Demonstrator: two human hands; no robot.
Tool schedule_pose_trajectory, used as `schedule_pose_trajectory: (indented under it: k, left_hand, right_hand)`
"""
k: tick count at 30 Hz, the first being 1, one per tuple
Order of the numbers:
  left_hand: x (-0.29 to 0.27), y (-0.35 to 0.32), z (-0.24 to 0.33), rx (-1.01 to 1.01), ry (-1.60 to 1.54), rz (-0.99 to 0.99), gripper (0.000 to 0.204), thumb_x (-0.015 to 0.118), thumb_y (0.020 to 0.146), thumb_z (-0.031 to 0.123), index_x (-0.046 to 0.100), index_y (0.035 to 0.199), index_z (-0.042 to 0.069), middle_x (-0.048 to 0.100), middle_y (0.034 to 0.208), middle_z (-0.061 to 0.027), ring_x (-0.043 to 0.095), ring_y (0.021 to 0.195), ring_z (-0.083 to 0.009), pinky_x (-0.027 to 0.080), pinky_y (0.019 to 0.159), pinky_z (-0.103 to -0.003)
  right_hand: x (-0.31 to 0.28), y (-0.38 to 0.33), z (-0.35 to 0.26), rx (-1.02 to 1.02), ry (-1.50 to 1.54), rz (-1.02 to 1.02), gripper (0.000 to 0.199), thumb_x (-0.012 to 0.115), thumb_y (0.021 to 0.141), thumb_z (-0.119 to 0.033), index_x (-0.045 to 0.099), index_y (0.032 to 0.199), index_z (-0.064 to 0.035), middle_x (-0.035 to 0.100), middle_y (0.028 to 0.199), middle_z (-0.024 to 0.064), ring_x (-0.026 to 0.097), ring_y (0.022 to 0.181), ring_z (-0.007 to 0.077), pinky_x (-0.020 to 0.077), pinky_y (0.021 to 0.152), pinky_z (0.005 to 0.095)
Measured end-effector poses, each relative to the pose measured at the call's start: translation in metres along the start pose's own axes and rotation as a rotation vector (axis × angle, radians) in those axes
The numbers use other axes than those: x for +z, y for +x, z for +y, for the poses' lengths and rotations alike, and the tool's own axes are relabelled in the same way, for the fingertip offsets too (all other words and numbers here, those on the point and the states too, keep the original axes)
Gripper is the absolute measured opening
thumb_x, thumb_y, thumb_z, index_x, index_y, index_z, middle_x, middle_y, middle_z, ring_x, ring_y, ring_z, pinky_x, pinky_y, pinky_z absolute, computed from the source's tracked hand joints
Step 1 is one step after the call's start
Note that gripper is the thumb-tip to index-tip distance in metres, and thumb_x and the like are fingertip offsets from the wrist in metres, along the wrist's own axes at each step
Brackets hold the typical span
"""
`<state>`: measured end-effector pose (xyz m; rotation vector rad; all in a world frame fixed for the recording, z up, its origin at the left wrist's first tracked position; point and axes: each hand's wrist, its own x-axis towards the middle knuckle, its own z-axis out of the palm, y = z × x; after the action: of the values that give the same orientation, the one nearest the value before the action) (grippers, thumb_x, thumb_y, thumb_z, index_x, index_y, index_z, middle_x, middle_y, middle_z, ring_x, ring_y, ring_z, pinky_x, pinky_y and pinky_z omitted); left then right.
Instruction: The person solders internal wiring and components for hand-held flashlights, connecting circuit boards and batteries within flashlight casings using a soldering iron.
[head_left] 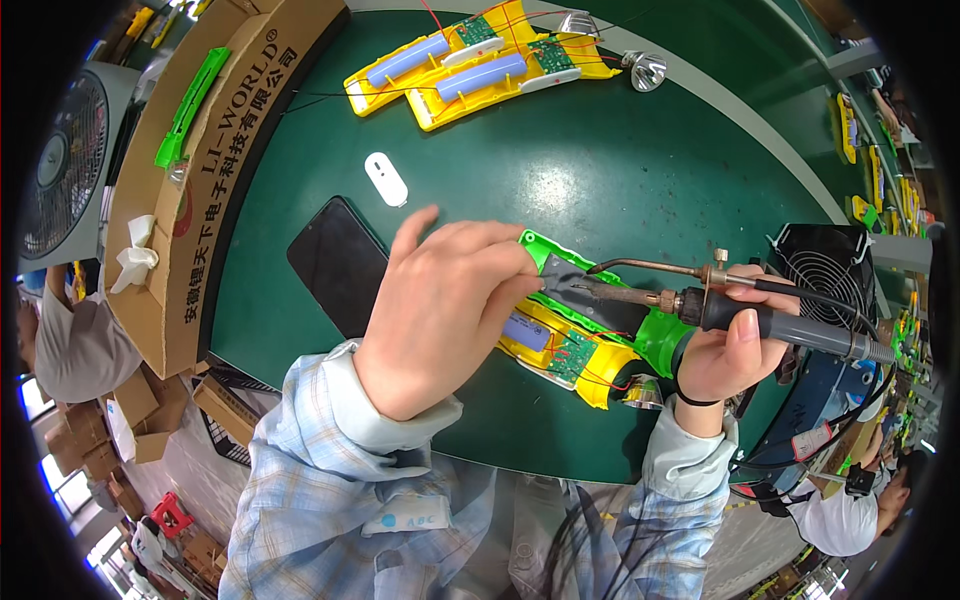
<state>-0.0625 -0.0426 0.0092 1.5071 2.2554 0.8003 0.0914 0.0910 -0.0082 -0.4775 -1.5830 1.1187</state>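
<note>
My right hand [735,350] is closed around the grey handle of a soldering iron [780,325], which has a thin brass feed tube [650,266] clamped alongside. The iron's tip reaches over a dark grey panel [600,300] inside a green plastic shell [660,340]. At the panel's left end, the thumb and fingers of my left hand [440,310] are pinched together; what they hold is hidden. Just below lies a yellow shell half [595,390] with a blue cylindrical cell [527,331], a green circuit board [572,358], red wires and a silver reflector [642,392].
Two more wired yellow shells [430,115] lie at the back of the green table [480,180]. A black phone [335,265] and white oval piece [386,180] sit left. A cardboard box [215,200] borders the left side; a black fan unit [825,265] stands right.
</note>
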Motion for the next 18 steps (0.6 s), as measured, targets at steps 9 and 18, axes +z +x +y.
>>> schedule_pose_trajectory:
  k: [9,18]
  left_hand:
    - [0.007,-0.002,-0.004,0.103,-0.177,0.007,0.014,0.066,0.061,0.007,0.064,0.074,0.011,0.058,0.079,-0.003,0.051,0.073,-0.0168,0.033,0.082,-0.033]
    - [0.004,0.001,0.0,0.111,-0.171,-0.048,0.01,0.065,0.065,0.008,0.062,0.074,0.01,0.057,0.062,0.0007,0.05,0.056,-0.0134,0.033,0.078,-0.031]
  right_hand:
    - [-0.008,-0.003,0.002,0.001,-0.081,0.103,0.026,0.05,0.07,-0.024,0.042,0.075,0.001,0.044,0.072,0.011,0.048,0.063,0.0216,0.0405,0.057,0.0301]
    - [-0.015,-0.008,0.001,0.002,-0.086,0.105,0.026,0.049,0.071,-0.023,0.04,0.073,0.0021,0.042,0.071,0.0106,0.048,0.059,0.0208,0.0408,0.053,0.0289]
